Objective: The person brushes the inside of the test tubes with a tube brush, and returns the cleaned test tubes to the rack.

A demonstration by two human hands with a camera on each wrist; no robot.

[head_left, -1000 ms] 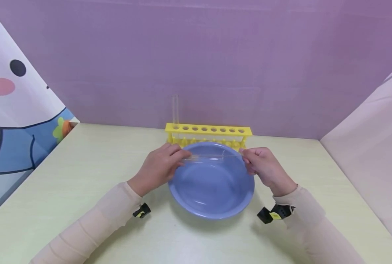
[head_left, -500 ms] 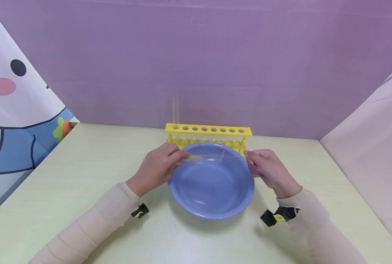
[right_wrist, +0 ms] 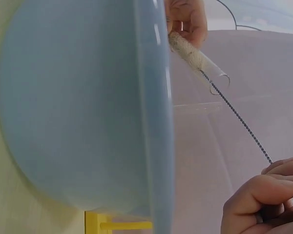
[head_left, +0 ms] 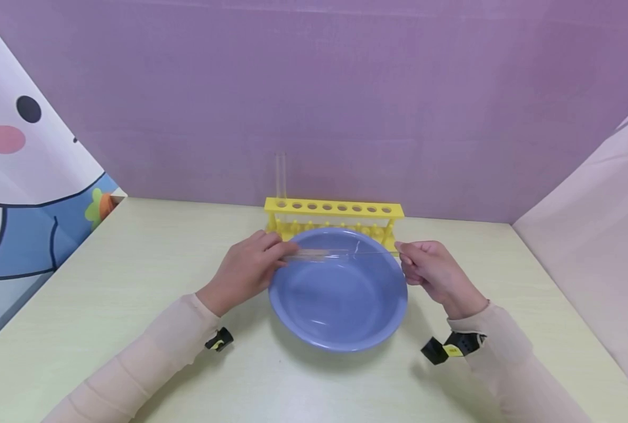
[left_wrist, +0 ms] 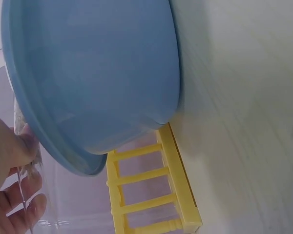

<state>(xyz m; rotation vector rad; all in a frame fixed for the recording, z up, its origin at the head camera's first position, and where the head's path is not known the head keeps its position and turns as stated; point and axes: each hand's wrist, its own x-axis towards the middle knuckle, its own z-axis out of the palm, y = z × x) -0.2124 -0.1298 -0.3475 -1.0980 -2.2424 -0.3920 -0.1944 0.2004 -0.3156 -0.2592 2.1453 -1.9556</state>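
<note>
My left hand (head_left: 247, 267) grips a clear glass test tube (head_left: 337, 254) lying roughly level above the far part of a blue basin (head_left: 337, 299). On the other side, my right hand (head_left: 434, 271) pinches the twisted wire handle (right_wrist: 239, 117) of a test tube brush. Its pale bristles (right_wrist: 186, 51) sit inside the tube, and the wire comes out of the tube's mouth, as the right wrist view shows. In the left wrist view, fingers (left_wrist: 22, 146) wrap the tube beside the basin's rim. The tube's closed end is hidden by the left hand in the head view.
Behind the basin stands a yellow test tube rack (head_left: 335, 208) with a row of holes. Another clear test tube (head_left: 281, 176) stands upright in its leftmost hole. A purple backdrop (head_left: 345, 106) rises along the table's (head_left: 187, 247) far edge.
My left hand has shifted slightly left with the tube. My right hand has moved a little to the right, so more of the brush's wire shows outside the tube's mouth.
</note>
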